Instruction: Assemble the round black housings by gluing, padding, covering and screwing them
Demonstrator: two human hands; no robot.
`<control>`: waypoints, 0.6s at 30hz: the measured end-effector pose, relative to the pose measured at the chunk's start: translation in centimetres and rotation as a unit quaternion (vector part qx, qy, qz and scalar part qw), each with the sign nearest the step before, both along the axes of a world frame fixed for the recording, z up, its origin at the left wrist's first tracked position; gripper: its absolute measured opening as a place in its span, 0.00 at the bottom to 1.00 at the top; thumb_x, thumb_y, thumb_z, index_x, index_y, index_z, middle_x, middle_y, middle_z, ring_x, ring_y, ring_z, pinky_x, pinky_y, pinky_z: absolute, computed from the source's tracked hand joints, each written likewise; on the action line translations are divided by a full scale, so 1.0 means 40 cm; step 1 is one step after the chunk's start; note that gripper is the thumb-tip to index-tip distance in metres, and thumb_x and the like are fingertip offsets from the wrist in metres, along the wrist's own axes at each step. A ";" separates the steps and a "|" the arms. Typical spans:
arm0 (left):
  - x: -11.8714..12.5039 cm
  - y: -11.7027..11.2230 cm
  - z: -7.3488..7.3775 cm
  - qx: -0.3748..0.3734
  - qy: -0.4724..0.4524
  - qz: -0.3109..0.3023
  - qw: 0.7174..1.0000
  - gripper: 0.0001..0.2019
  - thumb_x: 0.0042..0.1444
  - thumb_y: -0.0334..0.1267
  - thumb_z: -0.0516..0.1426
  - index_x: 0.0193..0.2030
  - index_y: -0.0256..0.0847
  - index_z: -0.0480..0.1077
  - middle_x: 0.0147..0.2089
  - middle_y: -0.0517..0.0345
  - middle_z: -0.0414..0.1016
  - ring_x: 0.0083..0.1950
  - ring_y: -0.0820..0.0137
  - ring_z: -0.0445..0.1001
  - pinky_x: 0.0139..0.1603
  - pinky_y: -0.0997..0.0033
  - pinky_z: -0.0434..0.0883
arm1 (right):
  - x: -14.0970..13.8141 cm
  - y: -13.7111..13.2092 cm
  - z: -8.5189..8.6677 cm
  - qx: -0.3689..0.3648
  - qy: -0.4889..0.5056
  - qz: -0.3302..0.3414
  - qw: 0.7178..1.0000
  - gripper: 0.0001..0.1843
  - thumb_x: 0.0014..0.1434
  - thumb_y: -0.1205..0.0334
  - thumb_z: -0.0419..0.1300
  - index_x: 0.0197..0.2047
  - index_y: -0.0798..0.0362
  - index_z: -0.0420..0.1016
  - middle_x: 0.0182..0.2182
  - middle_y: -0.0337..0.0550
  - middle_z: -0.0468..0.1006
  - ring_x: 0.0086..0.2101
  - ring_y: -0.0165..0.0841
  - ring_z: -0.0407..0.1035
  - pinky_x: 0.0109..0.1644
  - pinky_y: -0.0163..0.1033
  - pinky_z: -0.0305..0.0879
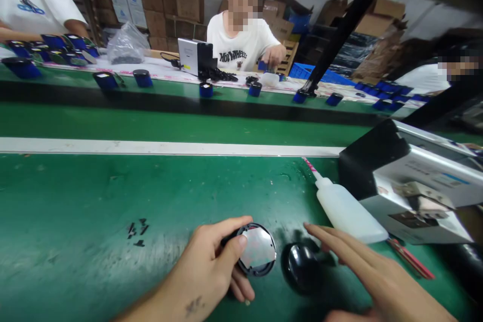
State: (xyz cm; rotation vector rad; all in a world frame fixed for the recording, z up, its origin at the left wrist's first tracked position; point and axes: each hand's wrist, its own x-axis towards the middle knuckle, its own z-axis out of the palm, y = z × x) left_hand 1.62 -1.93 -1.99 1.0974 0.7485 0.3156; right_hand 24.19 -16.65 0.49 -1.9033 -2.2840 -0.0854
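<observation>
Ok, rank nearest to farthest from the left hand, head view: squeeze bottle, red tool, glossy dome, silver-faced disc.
1. Silver-faced disc: in the left hand.
2. Glossy dome: right of the disc.
3. Squeeze bottle: farther right, beyond the dome.
4. Red tool: far right, by the bottle's base.

glossy plastic-looking dome (303, 266), shiny smooth-faced disc (259, 251), matt plastic bottle (349, 211)
</observation>
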 end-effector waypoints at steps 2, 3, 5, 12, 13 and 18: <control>0.001 0.003 0.009 0.000 0.005 -0.010 1.000 0.33 0.56 0.49 0.58 0.62 0.26 0.63 0.18 0.52 0.76 0.19 0.66 0.77 0.21 0.73 0.72 | 0.011 -0.008 0.001 -0.023 -0.011 0.034 0.999 0.50 0.48 0.47 0.70 0.68 0.50 0.51 0.58 0.47 0.68 0.52 0.42 0.70 0.49 0.39 0.75; 0.002 0.004 0.013 0.000 0.005 -0.014 1.000 0.33 0.56 0.49 0.58 0.62 0.25 0.63 0.18 0.52 0.76 0.19 0.66 0.77 0.21 0.73 0.73 | 0.014 -0.010 0.002 -0.032 -0.010 0.042 0.999 0.46 0.52 0.49 0.68 0.68 0.47 0.52 0.59 0.43 0.68 0.54 0.40 0.68 0.52 0.39 0.73; 0.002 0.006 0.017 0.000 0.006 -0.017 1.000 0.34 0.55 0.49 0.58 0.62 0.24 0.62 0.18 0.52 0.76 0.19 0.66 0.77 0.21 0.73 0.73 | 0.017 -0.007 0.003 -0.028 0.018 0.027 0.999 0.39 0.56 0.47 0.65 0.66 0.43 0.56 0.56 0.38 0.71 0.53 0.37 0.69 0.51 0.37 0.73; -0.002 0.003 0.015 0.011 0.015 -0.021 1.000 0.32 0.57 0.47 0.56 0.62 0.25 0.62 0.18 0.52 0.76 0.19 0.66 0.77 0.21 0.73 0.72 | -0.010 0.034 0.009 0.029 0.109 -0.031 0.993 0.29 0.54 0.39 0.64 0.52 0.47 0.69 0.37 0.36 0.77 0.34 0.27 0.75 0.34 0.25 0.73; -0.003 0.003 0.016 0.014 0.018 -0.023 0.999 0.31 0.58 0.47 0.56 0.62 0.26 0.63 0.18 0.52 0.76 0.19 0.66 0.77 0.21 0.73 0.72 | -0.015 0.036 0.004 0.040 0.087 -0.027 0.995 0.27 0.55 0.40 0.63 0.51 0.49 0.70 0.38 0.39 0.77 0.35 0.29 0.75 0.35 0.27 0.74; -0.005 0.003 0.022 0.029 0.020 -0.033 0.999 0.26 0.61 0.44 0.53 0.62 0.29 0.64 0.19 0.53 0.76 0.21 0.66 0.78 0.22 0.73 0.73 | -0.011 0.014 -0.027 0.115 -0.062 -0.023 0.991 0.36 0.60 0.33 0.52 0.52 0.61 0.69 0.40 0.54 0.77 0.33 0.41 0.77 0.26 0.39 0.75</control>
